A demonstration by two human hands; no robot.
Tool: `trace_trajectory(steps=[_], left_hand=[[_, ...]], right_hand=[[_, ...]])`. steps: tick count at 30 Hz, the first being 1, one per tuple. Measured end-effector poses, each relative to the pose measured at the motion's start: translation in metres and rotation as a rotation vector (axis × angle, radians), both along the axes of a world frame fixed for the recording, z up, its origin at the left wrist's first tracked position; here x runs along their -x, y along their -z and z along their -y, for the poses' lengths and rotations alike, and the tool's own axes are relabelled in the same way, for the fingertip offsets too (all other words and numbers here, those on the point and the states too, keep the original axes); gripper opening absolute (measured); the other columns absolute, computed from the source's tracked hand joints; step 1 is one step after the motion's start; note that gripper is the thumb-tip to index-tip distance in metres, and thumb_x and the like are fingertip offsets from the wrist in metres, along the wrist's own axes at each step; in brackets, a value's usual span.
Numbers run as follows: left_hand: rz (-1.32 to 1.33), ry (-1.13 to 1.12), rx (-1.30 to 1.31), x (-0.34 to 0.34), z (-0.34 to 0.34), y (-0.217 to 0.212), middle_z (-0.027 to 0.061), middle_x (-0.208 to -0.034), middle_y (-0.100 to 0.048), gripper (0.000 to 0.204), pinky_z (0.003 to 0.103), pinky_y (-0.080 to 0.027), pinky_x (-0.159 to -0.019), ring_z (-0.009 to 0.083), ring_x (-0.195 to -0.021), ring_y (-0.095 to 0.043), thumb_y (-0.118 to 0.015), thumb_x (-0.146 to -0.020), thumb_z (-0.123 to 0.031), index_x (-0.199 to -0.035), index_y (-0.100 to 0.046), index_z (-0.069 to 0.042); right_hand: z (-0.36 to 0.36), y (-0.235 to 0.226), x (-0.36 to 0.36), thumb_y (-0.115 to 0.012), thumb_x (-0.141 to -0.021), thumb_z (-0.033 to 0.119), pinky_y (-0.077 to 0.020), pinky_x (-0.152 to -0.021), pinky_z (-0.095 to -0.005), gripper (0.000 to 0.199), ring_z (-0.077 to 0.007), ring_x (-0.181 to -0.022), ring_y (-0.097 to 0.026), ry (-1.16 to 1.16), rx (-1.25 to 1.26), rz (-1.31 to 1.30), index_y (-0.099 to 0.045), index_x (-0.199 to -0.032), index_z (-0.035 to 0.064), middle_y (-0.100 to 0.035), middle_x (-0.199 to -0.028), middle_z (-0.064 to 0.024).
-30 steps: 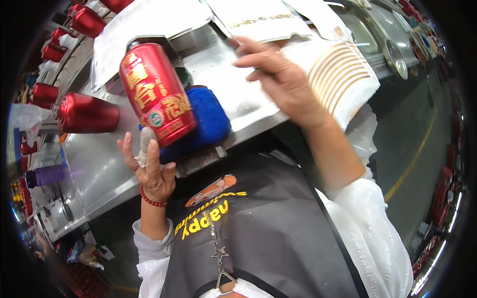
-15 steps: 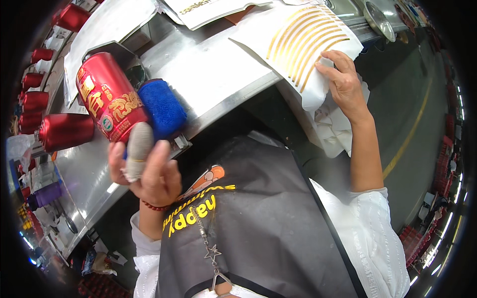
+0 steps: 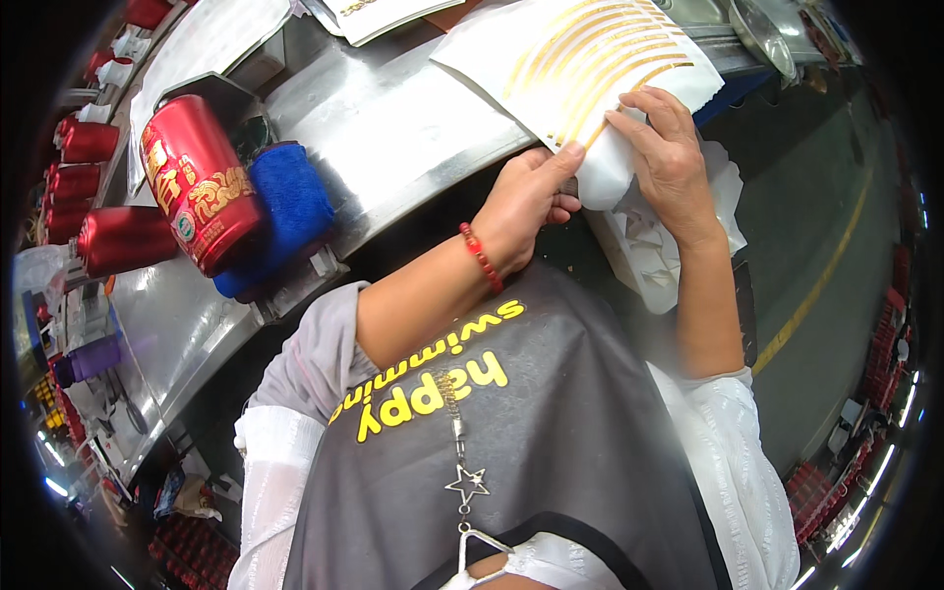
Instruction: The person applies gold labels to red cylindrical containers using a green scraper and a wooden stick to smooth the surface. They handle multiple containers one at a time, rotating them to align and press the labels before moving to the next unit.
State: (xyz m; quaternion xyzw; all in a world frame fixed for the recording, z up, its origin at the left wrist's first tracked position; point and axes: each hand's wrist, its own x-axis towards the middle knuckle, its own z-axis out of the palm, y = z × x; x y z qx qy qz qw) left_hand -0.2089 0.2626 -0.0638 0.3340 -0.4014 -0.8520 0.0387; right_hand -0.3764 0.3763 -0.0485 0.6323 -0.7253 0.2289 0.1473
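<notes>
A white sheet [image 3: 470,47] carrying curved gold strips [image 3: 560,44] overhangs the front edge of the metal table. My left hand [image 3: 526,202] grips its near edge, thumb on top and fingers beneath; a greyish covering shows on one finger. Just right of it, my right hand [image 3: 674,162] has thumb and forefinger pinched on the nearest gold strip. Away to the left, a red bottle [image 3: 202,177] with gold decoration leans, untouched, against a support wrapped in blue towelling [image 3: 295,202].
Several plain red bottles [image 3: 123,239] stand or lie along the left side. Below the sheet is a white bin [image 3: 639,261] with crumpled paper. A round metal lid or pan [image 3: 762,39] is at the far right, and a purple bottle [image 3: 88,362] at the left.
My left hand has left the red bottle and crossed right to take hold of the sheet's near edge. My right hand stays at the strip.
</notes>
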Motion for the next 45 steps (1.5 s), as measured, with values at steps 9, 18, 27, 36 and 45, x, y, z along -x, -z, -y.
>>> trace_trajectory(steps=[9,18,27,36,45], left_hand=[[-0.006,0.115,0.185,-0.015,0.002,0.005,0.0024,-0.08,-0.068,0.02,0.021,-0.046,-0.064,0.0068,-0.066,-0.056,-0.063,-0.098,-0.026,-0.094,-0.061,-0.007],[-0.172,0.096,1.438,-0.097,0.033,-0.075,0.0123,-0.074,-0.061,0.008,0.038,-0.047,-0.063,0.0313,-0.068,-0.061,-0.067,-0.089,-0.008,-0.088,-0.061,-0.002],[0.011,0.044,1.114,-0.173,0.058,-0.087,0.0118,-0.074,-0.06,0.008,0.034,-0.047,-0.062,0.026,-0.065,-0.059,-0.067,-0.089,-0.007,-0.088,-0.062,-0.001],[-0.157,-0.006,1.397,-0.149,0.067,-0.065,0.0126,-0.078,-0.062,0.008,0.038,-0.048,-0.069,0.0284,-0.073,-0.061,-0.066,-0.09,-0.008,-0.094,-0.063,-0.002],[-0.19,0.206,1.845,-0.032,0.047,-0.047,0.0181,-0.118,-0.064,0.031,0.042,-0.044,-0.097,0.0377,-0.11,-0.054,-0.063,-0.089,-0.007,-0.12,-0.066,-0.007]], right_hand=[[-0.001,-0.008,0.001,-0.06,-0.078,-0.007,-0.0478,-0.097,-0.0423,0.035,-0.0326,-0.123,-0.055,-0.017,-0.025,0.034,-0.072,-0.108,0.0042,-0.064,-0.119,-0.0098],[0.053,-0.065,-0.058,-0.068,-0.089,0.012,-0.0406,-0.104,-0.0428,0.016,-0.0362,-0.121,-0.052,-0.591,-0.242,0.395,-0.066,-0.099,0.0,-0.058,-0.124,-0.0159],[0.092,-0.065,-0.104,-0.068,-0.089,0.006,-0.0442,-0.095,-0.037,0.008,-0.0302,-0.113,-0.054,-0.786,-0.298,0.681,-0.062,-0.086,0.0019,-0.056,-0.117,-0.0117],[0.025,-0.1,0.0,-0.06,-0.099,0.009,-0.0431,-0.083,-0.0241,0.011,-0.0074,-0.089,-0.054,-0.234,0.033,0.919,-0.065,-0.095,-0.0007,-0.062,-0.122,-0.0057],[-0.052,-0.089,0.121,-0.064,-0.1,0.015,-0.0503,-0.068,-0.0293,0.017,-0.0141,-0.096,-0.059,0.067,0.431,1.327,-0.068,-0.106,-0.0006,-0.065,-0.119,-0.0118]])
